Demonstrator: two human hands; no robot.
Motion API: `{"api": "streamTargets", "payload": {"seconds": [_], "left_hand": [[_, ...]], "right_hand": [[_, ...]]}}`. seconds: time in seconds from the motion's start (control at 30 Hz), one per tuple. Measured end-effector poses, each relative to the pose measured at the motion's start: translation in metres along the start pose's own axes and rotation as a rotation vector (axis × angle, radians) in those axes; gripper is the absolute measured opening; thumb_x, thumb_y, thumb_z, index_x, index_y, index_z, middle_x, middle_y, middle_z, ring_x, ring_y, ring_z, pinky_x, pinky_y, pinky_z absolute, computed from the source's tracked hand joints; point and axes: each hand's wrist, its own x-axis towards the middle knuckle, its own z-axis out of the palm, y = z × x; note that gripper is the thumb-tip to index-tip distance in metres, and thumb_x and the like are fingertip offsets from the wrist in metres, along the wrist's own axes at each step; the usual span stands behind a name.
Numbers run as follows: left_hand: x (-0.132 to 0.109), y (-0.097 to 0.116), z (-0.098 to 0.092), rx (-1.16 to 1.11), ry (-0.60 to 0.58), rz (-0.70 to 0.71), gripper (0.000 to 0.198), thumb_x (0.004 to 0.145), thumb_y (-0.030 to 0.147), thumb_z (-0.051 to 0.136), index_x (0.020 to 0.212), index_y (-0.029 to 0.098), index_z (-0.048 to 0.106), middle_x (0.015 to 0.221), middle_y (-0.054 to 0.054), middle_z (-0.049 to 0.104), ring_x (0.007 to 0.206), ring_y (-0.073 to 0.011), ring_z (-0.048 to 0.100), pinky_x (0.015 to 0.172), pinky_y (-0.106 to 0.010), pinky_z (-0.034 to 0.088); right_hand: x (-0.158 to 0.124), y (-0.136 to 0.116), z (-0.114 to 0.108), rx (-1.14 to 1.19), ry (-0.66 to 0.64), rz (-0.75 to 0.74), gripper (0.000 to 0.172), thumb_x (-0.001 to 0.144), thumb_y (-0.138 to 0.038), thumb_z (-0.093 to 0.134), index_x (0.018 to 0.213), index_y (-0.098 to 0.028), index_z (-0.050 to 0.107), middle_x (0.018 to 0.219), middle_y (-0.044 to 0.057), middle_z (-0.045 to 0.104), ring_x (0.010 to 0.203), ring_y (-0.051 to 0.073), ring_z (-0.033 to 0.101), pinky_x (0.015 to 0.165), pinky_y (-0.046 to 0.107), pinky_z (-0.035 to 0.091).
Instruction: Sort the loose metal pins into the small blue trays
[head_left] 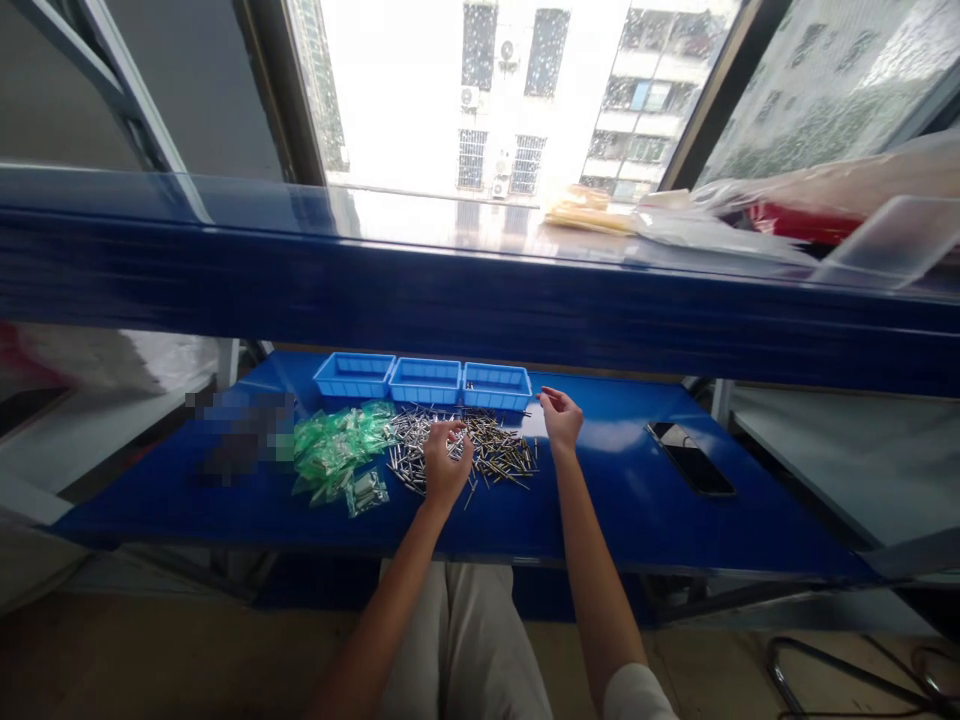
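My left hand [448, 465] is over the silver metal pins [409, 465], its fingers curved and the thumb apart from them; I make out nothing held. To the right of the pile, my right hand [562, 422] is raised near the corner of the right blue bin [499, 400]. Its thumb and fingertips are pinched together, and whatever is between them is too small to name. Brass-coloured pins [510, 460] lie beside the silver ones, between my hands. A few small pieces show inside the right bin.
Two more blue bins [425, 394] [354, 390] stand in the row. Green plastic bags [337, 445] and a small clear packet [367, 492] lie left of the pins. A phone [690, 458] rests on the blue table [622, 520] at right. A blue shelf [450, 285] crosses above.
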Motion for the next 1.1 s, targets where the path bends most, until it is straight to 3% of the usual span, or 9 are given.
{"api": "streamTargets", "payload": {"seconds": [0.07,0.23,0.5,0.63,0.8,0.93,1.1], "left_hand": [[0.000,0.000,-0.001,-0.005,-0.004,-0.009,0.012,0.075,0.019,0.049,0.086,0.020,0.053,0.081,-0.001,0.051,0.070,-0.0135,0.049,0.075,-0.035,0.042],[0.001,0.004,-0.005,-0.020,-0.016,-0.015,0.012,0.076,0.020,0.048,0.086,0.020,0.054,0.083,-0.001,0.053,0.070,-0.0137,0.051,0.074,-0.035,0.042],[0.001,0.002,-0.007,-0.043,-0.007,-0.020,0.012,0.076,0.020,0.048,0.086,0.019,0.054,0.084,-0.002,0.053,0.070,-0.0135,0.051,0.067,-0.031,0.043],[0.001,-0.003,-0.008,-0.047,-0.010,0.003,0.013,0.076,0.021,0.048,0.087,0.019,0.055,0.084,-0.003,0.055,0.070,-0.0136,0.051,0.064,-0.030,0.043],[0.001,-0.004,-0.009,-0.011,-0.025,0.028,0.017,0.078,0.022,0.047,0.090,0.019,0.059,0.081,-0.003,0.056,0.069,-0.0135,0.051,0.062,-0.028,0.043],[0.002,-0.005,-0.007,0.012,-0.035,0.055,0.021,0.079,0.029,0.050,0.093,0.020,0.062,0.076,-0.002,0.058,0.066,-0.0135,0.052,0.063,-0.029,0.043],[0.002,-0.006,-0.004,0.024,-0.101,0.065,0.021,0.077,0.036,0.054,0.088,0.021,0.064,0.073,-0.001,0.061,0.062,-0.0130,0.053,0.073,-0.035,0.042]], "right_hand": [[0.001,0.010,-0.008,-0.147,0.010,0.031,0.033,0.070,-0.029,0.054,0.097,-0.012,0.064,0.087,0.011,0.067,0.080,0.022,0.062,0.073,0.035,0.047],[-0.005,0.020,-0.005,-0.505,-0.198,-0.026,0.036,0.063,-0.027,0.061,0.098,-0.019,0.065,0.101,0.009,0.063,0.095,0.026,0.054,0.079,0.038,0.040],[-0.016,0.013,0.005,-0.677,-0.135,-0.078,0.014,0.066,-0.032,0.061,0.071,-0.024,0.071,0.095,0.007,0.062,0.093,0.026,0.051,0.074,0.035,0.037],[-0.016,0.016,0.003,-0.568,-0.150,-0.105,0.013,0.063,-0.036,0.064,0.065,-0.025,0.071,0.084,0.005,0.066,0.088,0.026,0.055,0.072,0.035,0.040],[-0.013,0.009,0.006,-0.169,-0.239,-0.050,0.023,0.063,-0.040,0.063,0.071,-0.020,0.071,0.076,0.006,0.069,0.072,0.021,0.062,0.064,0.032,0.046],[-0.021,-0.009,0.012,0.133,-0.487,-0.076,0.031,0.065,-0.041,0.063,0.081,-0.016,0.070,0.077,0.008,0.069,0.068,0.018,0.063,0.061,0.029,0.048],[-0.037,-0.029,0.017,0.295,-0.764,-0.088,0.032,0.064,-0.042,0.066,0.084,-0.017,0.069,0.077,0.006,0.069,0.069,0.016,0.062,0.063,0.028,0.049]]}}
